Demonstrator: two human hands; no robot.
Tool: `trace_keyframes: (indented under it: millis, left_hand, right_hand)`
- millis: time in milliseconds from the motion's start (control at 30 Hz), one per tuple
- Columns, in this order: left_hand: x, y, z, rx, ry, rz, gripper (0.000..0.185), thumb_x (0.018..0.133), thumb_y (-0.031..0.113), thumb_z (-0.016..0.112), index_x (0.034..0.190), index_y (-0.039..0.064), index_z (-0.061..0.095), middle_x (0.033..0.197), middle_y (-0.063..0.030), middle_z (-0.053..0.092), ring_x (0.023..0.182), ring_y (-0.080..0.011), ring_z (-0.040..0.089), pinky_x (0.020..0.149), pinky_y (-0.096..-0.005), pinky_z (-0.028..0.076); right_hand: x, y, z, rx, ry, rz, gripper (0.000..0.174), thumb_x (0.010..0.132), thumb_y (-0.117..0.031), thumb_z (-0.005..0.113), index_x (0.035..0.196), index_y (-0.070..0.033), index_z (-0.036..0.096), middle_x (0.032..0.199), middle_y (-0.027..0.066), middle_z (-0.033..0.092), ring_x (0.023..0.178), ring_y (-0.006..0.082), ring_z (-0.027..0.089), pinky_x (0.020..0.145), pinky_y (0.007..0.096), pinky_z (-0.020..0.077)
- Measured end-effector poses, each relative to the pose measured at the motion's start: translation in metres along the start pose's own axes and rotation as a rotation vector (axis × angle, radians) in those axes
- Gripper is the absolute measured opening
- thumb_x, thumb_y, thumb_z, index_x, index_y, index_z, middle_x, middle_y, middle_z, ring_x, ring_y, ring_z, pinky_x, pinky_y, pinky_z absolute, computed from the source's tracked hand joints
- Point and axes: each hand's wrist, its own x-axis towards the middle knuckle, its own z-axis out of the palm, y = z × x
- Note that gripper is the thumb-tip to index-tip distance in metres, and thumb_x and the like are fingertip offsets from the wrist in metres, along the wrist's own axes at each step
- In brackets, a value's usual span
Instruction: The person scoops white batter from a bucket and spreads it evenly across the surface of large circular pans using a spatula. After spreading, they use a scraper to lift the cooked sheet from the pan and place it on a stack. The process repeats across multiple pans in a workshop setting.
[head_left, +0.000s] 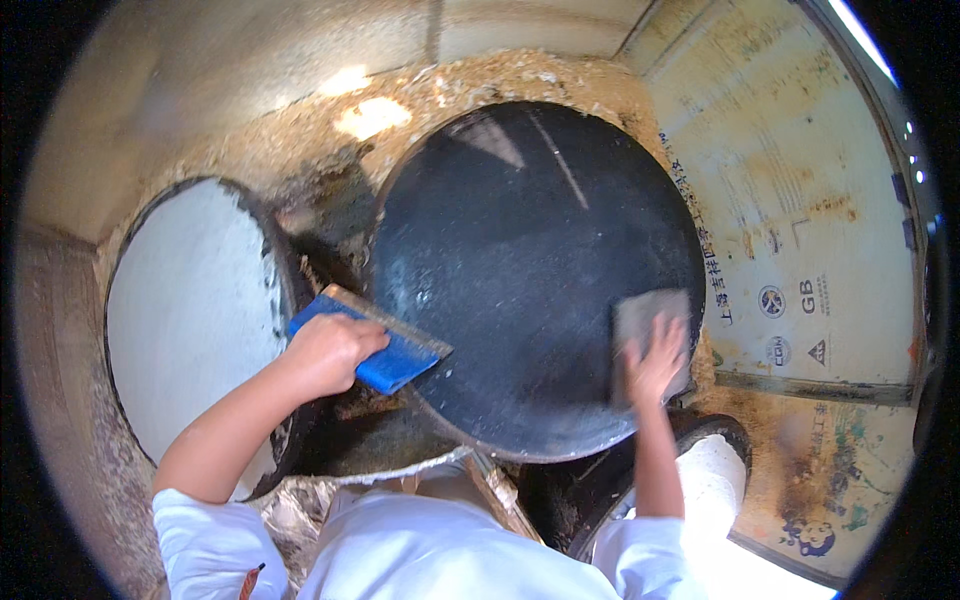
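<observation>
A large round black griddle plate (510, 247) lies before me, with a pale streak and a light patch on its far part. At its near left rim, my left hand (330, 352) grips a wide blue scraper (401, 372) whose brownish edge reaches over the rim. My right hand (657, 360) presses with spread fingers on a flat grey pad (651, 306) at the right side of the plate. Motion blurs this hand and the pad; what the pad is made of cannot be told.
Left of the griddle stands a round dark-rimmed vessel (187, 315) with a smooth white surface. Pale flakes (517, 75) cover the ledge behind. A stained panel bearing writing (780, 225) walls the right side. A white-filled dark-rimmed container (712, 469) sits at lower right.
</observation>
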Motion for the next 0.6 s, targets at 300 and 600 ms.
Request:
trace_keyframes:
  millis: [300, 600]
  left_hand:
    - [-0.115, 0.056, 0.031, -0.361, 0.657, -0.312, 0.051, 0.057, -0.004, 0.064, 0.106, 0.002, 0.056, 0.109, -0.0163, 0.056, 0.095, -0.0297, 0.057, 0.079, -0.0348, 0.046]
    - [-0.158, 0.082, 0.044, -0.547, 0.811, -0.369, 0.027, 0.071, -0.004, 0.053, 0.098, -0.003, 0.057, 0.103, -0.0221, 0.057, 0.094, -0.0306, 0.058, 0.080, -0.0338, 0.046]
  right_hand:
    - [-0.014, -0.251, -0.025, 0.216, -0.044, -0.928, 0.072, 0.074, -0.059, 0.044, 0.132, -0.020, 0.030, 0.141, 0.0149, 0.014, 0.131, 0.0331, 0.006, 0.100, 0.0567, 0.0029]
    - [-0.015, -0.300, -0.011, 0.097, 0.005, -0.974, 0.075, 0.071, -0.065, 0.043, 0.130, -0.019, 0.035, 0.140, 0.0128, 0.019, 0.130, 0.0311, 0.011, 0.101, 0.0556, 0.0083]
